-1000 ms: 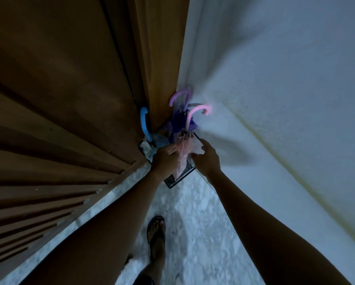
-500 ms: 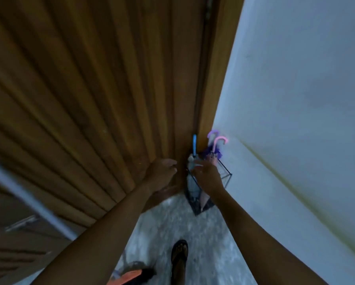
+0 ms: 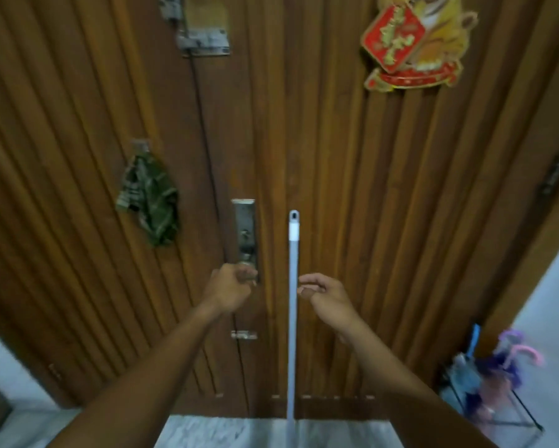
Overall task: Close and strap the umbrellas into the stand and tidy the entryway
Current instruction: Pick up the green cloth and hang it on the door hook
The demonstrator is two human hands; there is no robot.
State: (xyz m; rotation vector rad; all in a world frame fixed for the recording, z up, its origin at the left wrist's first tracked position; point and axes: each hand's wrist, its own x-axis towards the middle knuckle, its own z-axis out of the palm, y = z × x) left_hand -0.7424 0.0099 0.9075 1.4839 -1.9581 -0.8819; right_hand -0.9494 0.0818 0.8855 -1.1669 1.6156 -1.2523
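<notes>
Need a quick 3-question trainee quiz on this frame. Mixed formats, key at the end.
1. True or false: the left hand holds the pole.
2. The pole stands: A. between the left hand and the right hand; B. flat on the floor; C. hung high on the door.
3. Fill in: the umbrella stand sits at the view's lower ____.
Key: 1 false, it grips the door handle; 2 A; 3 right.
</notes>
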